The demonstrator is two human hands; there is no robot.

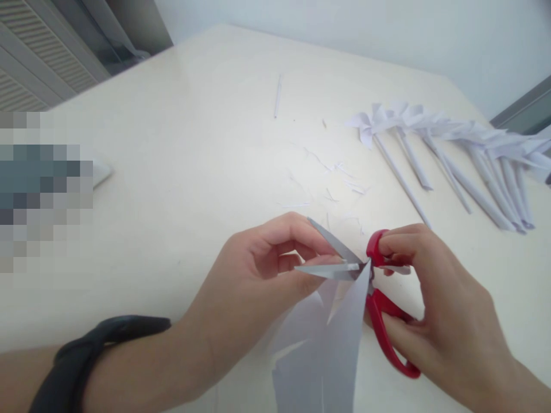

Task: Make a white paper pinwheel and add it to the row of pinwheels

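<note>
Red-handled scissors [379, 298] are the landmark here: the right hand [443, 310] has thumb and fingers through the loops and is closed on them, blades spread wide. The folded white paper [327, 344] rises from below the scissors, its tip sitting right at the pivot, deep in the open blades. The left hand [262, 269], left of the scissors, pinches the paper's upper edge, its fingertips [318, 252] lying between and against the two blades. A black wristband [86, 355] sits far left of the scissors on that forearm.

The main risk, as I judge it, is that closing the blades catches those fingertips, since they rest so close to the cutting edges. The paper could also slip at the pivot and fold instead of cutting, or the cut could run too deep and sever a flap.

Beyond the scissors, paper slivers [331, 183] litter the pale table [172, 172]; up and right of the scissors lies a row of finished paper pinwheels [451, 149].
</note>
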